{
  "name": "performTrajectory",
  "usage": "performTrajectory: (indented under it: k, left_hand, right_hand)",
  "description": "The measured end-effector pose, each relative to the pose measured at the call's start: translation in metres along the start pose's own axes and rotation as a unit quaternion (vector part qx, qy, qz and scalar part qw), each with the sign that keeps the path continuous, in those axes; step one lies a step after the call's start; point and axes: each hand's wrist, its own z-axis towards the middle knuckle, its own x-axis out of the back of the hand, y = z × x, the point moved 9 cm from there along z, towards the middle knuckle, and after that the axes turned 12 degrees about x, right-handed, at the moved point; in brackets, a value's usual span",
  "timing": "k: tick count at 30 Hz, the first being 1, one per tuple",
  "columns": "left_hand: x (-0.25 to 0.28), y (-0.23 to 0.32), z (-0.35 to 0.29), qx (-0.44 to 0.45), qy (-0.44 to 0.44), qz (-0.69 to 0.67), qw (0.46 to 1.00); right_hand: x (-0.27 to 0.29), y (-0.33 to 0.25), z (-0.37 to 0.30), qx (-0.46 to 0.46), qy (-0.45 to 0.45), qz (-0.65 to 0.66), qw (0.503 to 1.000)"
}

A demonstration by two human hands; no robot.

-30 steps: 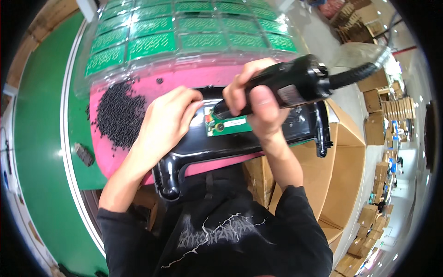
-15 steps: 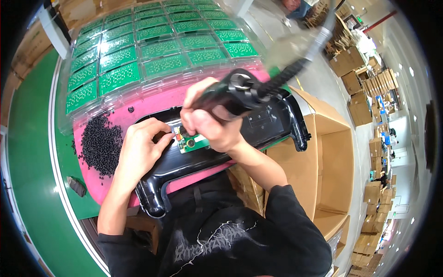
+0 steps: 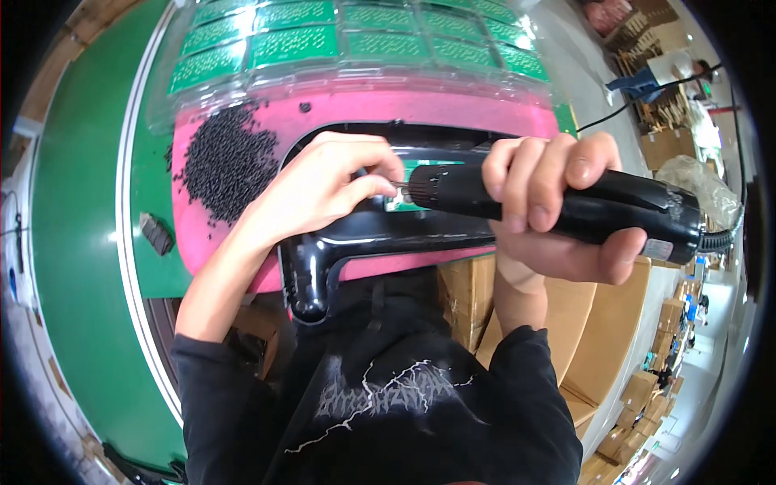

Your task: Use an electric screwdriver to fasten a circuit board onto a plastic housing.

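Note:
My right hand (image 3: 529,214) is wrapped round a black electric screwdriver (image 3: 469,191), which lies nearly level with its nose pointing left. The bit end meets the fingertips of my left hand (image 3: 319,186). Thumb and forefinger there are pinched together, and whatever they hold is too small to make out. Beneath the tool's nose a small green circuit board (image 3: 400,204) sits inside a glossy black plastic housing (image 3: 388,241), partly covered by my hands. The housing rests on a pink mat (image 3: 356,105).
A heap of small black screws (image 3: 226,166) lies on the mat at the left. Behind it, clear plastic trays (image 3: 380,74) hold several green boards. A dark grey block (image 3: 156,234) sits on the green table (image 3: 93,218). An open cardboard box (image 3: 598,339) stands at the right.
The screwdriver has swung from steeply over the board to nearly level, its bit now at my left fingertips. My left hand has lifted off the board's edge. The whole view has shifted.

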Motion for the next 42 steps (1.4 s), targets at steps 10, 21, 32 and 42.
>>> performTrajectory:
  k: [10, 21, 32, 42]
  left_hand:
    - [-0.004, -0.003, -0.005, -0.058, 0.018, 0.047, 0.997]
    - [-0.011, -0.002, -0.004, -0.082, 0.006, 0.086, 0.993]
    - [-0.013, -0.001, -0.004, -0.050, -0.047, 0.056, 0.996]
    - [0.009, 0.004, -0.007, -0.032, 0.125, 0.158, 0.979]
  right_hand:
    - [0.003, 0.015, -0.021, -0.081, 0.018, -0.060, 0.995]
    - [-0.003, -0.006, -0.007, -0.032, 0.037, -0.057, 0.997]
    - [-0.003, -0.003, -0.015, -0.034, 0.021, -0.009, 0.999]
    - [0.009, 0.028, -0.034, -0.113, 0.034, -0.093, 0.989]
